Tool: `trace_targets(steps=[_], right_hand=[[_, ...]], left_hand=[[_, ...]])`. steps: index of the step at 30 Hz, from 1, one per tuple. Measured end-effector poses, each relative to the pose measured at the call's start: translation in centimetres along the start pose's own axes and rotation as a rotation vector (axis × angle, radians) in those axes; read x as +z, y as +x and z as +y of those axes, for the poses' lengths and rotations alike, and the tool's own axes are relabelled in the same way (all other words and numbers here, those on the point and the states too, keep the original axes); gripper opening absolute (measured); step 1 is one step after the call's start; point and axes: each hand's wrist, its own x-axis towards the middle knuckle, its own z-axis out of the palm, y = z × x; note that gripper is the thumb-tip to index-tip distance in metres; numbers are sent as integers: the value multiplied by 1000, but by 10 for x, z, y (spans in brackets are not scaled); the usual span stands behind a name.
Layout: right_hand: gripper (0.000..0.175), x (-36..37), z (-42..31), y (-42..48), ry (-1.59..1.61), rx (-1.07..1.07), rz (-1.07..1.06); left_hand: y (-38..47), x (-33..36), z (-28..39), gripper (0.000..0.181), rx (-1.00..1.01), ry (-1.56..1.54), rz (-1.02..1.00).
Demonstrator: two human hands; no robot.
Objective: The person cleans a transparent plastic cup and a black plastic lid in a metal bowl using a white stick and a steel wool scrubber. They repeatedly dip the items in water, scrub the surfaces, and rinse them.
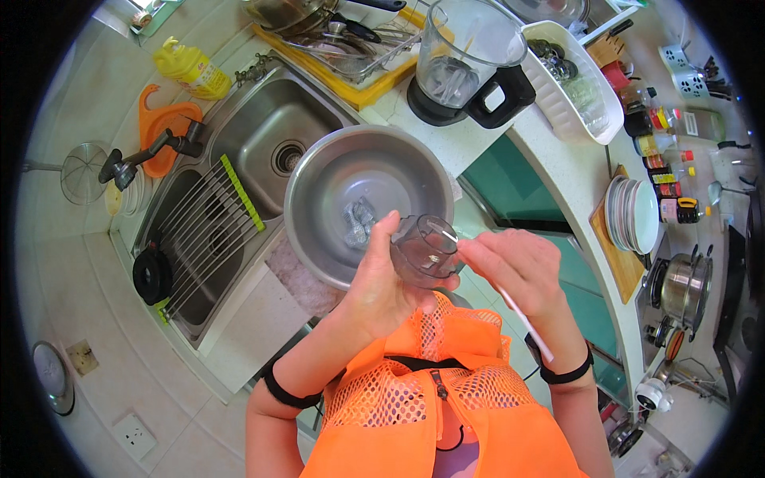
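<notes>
My left hand (378,293) holds a smoky, see-through plastic piece (412,254) shaped like a small cup or lid, with a narrower round collar facing up. In my right hand (519,267) is a thin white stick-like tool (527,325), probably a small brush. Its front end reaches into the collar; the tip is hard to make out. Both hands are over the near right rim of a large grey metal basin (320,185). On the basin's floor rests a crumpled silvery-grey scrubbing cloth (360,220).
Left of the basin is a double steel sink (263,113) with a roll-up drying rack (203,233) across one bowl. A black ring-shaped part (152,276) sits on the rack. Behind stand a blender jar (472,66) and a white plastic basket (565,113). Stacked plates (633,212) are at right.
</notes>
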Motion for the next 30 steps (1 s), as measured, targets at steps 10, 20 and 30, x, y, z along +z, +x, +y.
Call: trace_targets(steps=[10,20,30], right_hand=[[7,38,9,5,540,636,-86],[23,97,22,-2,946,863,-248],[40,105,-8,20,1550,1157,-204]], left_hand=[[5,-23,4,50,347,302,107],[-6,-56,15,82,1147,1248,549],[-20,-46,17,91,1337,1476,618]])
